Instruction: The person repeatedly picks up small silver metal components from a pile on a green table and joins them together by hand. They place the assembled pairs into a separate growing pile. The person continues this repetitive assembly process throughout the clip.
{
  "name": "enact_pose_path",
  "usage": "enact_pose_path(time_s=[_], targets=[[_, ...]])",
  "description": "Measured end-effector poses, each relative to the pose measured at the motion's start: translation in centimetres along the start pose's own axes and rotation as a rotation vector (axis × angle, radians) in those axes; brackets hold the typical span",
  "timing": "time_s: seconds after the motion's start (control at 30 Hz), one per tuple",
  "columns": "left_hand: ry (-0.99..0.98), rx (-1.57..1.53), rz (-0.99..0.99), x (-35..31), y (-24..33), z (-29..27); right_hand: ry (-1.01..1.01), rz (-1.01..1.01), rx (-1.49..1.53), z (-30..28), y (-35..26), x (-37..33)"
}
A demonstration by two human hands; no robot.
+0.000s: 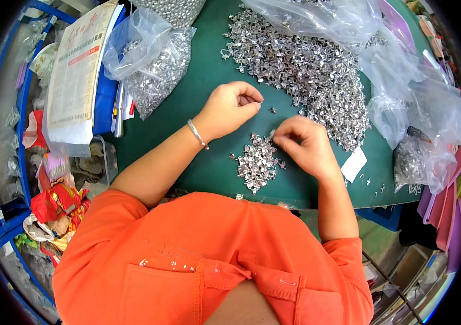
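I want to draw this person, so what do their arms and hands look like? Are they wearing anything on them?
Both arms have short, plain orange sleeves, with bare forearms below. The left hand and right hand wear no gloves. A thin, rounded silver bangle circles the left wrist; none shows on the right.

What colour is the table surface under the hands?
The table surface is dark green; the head view shows it best.
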State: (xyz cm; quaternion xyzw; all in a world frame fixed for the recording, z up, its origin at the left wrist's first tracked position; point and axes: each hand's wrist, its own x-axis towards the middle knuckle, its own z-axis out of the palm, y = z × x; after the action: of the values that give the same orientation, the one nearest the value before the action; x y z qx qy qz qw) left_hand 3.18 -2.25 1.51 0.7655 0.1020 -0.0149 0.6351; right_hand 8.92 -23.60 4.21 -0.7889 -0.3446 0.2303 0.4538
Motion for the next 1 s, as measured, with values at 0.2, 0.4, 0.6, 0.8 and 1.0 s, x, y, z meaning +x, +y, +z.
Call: enact_pose_path(time_s=[0.2,0.4,0.6,0.8,1.0], targets=[[-0.082,-0.718,-0.287,-0.8,-0.3,0.2,0.226,-0.268,-0.328,1.9,0.7,2.4],[-0.104,-0.79,-0.292,-1.4,0.4,-0.3,0.29,-0.181,-0.221,1.5,1.5,2.3],[-0.112,-0.72,-0.242,-1.8,0.9,0.2,0.244,0.204,0.378,1.3,0.7,0.1],[-0.134,-0.671,-0.167,-2.1,1.2,0.3,0.262,0.177,0.624,1.6,0.2,-0.9],[-0.145,-0.574,-0.19,-2.7,1.9,0.2,0.203,0.203,0.602,1.3,-0.3,-1.5]])
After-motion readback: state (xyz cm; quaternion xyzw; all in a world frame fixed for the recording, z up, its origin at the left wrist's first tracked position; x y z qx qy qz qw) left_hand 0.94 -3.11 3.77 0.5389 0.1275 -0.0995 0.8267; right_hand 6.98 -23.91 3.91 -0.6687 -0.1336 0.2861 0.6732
